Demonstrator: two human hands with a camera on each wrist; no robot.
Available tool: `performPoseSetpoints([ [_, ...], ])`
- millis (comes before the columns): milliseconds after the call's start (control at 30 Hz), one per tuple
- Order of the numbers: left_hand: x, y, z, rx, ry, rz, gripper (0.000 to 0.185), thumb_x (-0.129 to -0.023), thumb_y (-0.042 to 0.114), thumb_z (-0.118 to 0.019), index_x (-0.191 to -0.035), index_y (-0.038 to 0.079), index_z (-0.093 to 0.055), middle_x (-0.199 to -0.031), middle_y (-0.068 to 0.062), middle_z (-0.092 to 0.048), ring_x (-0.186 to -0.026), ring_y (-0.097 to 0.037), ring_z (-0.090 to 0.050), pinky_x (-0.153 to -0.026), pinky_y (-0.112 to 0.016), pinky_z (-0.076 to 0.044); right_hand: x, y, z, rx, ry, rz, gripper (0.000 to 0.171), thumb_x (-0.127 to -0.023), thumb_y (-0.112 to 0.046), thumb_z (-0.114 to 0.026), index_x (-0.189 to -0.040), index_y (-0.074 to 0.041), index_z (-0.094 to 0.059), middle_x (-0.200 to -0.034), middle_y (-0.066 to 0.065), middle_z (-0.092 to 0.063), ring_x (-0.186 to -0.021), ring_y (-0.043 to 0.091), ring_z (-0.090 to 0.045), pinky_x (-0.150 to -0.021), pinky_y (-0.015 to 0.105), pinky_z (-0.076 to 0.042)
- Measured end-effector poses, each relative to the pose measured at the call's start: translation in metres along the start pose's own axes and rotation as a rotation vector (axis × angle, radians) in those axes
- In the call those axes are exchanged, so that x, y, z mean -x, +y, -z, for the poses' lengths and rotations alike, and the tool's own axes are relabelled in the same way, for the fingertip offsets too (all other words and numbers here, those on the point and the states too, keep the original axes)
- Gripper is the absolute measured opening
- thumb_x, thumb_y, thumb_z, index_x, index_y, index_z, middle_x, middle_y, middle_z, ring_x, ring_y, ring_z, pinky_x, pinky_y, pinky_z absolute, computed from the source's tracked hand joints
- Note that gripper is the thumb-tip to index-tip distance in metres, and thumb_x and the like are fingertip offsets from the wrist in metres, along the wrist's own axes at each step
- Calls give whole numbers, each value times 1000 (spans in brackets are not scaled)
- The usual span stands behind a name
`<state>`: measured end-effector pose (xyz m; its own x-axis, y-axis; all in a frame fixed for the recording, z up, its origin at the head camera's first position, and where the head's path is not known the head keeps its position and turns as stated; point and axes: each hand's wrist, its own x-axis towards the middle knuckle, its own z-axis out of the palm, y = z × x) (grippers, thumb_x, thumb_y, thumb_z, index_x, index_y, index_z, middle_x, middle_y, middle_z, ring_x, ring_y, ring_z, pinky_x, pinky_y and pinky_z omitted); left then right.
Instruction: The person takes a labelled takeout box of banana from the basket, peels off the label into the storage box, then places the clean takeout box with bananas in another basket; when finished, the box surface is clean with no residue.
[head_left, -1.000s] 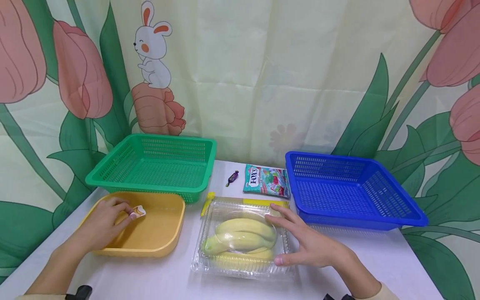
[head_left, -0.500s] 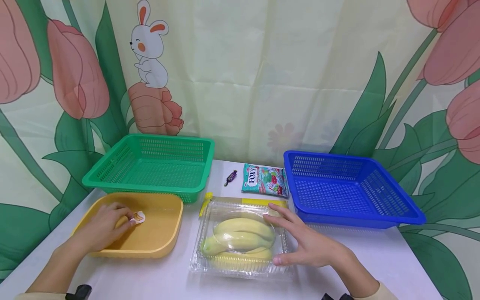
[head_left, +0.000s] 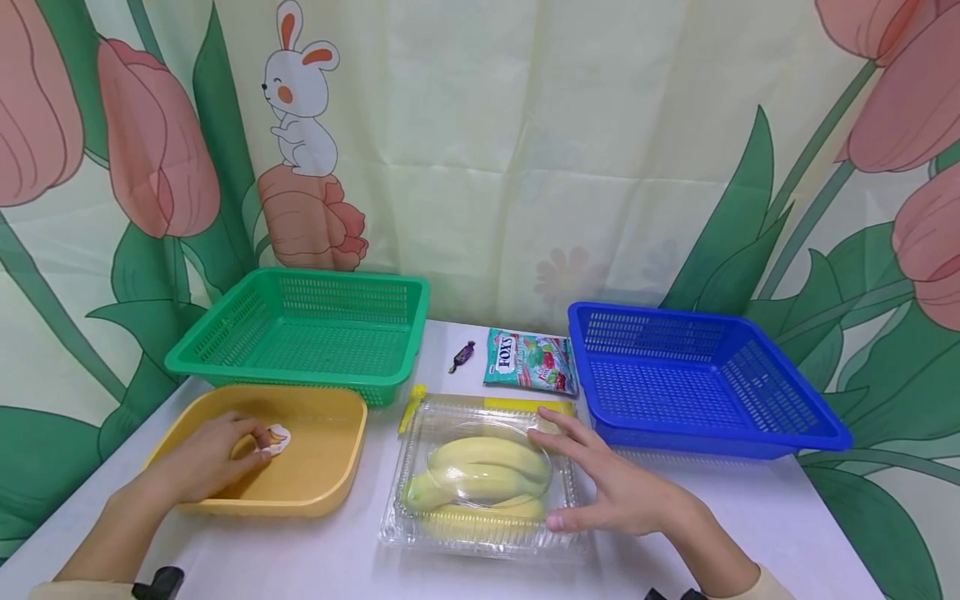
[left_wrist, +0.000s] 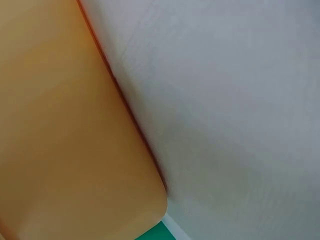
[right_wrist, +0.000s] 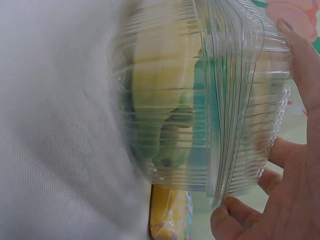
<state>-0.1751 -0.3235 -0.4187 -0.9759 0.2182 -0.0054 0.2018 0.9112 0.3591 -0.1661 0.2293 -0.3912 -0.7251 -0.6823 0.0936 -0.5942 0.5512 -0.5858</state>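
Over the yellow-orange tray [head_left: 318,454], my left hand [head_left: 213,454] pinches a small white piece with an orange-brown print [head_left: 278,439] between thumb and fingers. Part of that piece is hidden behind the fingertips. My right hand [head_left: 607,479] rests on the right side of a clear plastic clamshell box [head_left: 487,542], its fingers spread along the lid. Yellow bananas [head_left: 487,458] lie inside the closed box. The right wrist view shows the box [right_wrist: 235,100] from the side, with fingers at its edge. In the left wrist view only the tray's wall [left_wrist: 75,125] and the tablecloth appear.
Behind the tray stands a green basket [head_left: 300,375], and a blue basket [head_left: 705,442] is at the right. A purple-wrapped candy [head_left: 462,357] and a teal FOX'S candy bag [head_left: 529,361] lie between them. A yellow packet [head_left: 411,408] shows behind the box.
The printed piece has turned slightly in my left fingertips, and the hand has shifted only a little. My right hand stays on the box.
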Motion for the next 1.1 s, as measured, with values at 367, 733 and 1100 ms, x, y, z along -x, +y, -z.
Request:
performPoseSetpoints([
  [367,-2,-1,5,10,-35,-2,38,-84,36,-84,-110,13,-68,-123,-22,-61,-112,-42,-53,-100,-68,-44,0,-1,2,3,1,13,89,-86,-48,-81,-160,-25,-38,-171,1,-12,-152,47,-19,-101,72,-41],
  [733,-3,-5,5,-5,-41,-22,51,-82,39,-85,-117,8,-66,-127,-24,-59,-117,-47,-52,-102,-69,-41,0,0,1,6,3,11,89,-85,-49,-81,-160,-27,-38,-172,-2,-11,-153,45,-19,-102,71,-41],
  [1100,-2,-10,5,-60,-40,-19,73,-81,46,-84,-128,-4,-61,-130,-33,-55,-119,-52,-51,-102,-70,-42,0,-2,0,4,1,-4,88,-85,-52,-80,-159,-29,-38,-171,-2,-12,-154,43,-17,-103,71,-40],
])
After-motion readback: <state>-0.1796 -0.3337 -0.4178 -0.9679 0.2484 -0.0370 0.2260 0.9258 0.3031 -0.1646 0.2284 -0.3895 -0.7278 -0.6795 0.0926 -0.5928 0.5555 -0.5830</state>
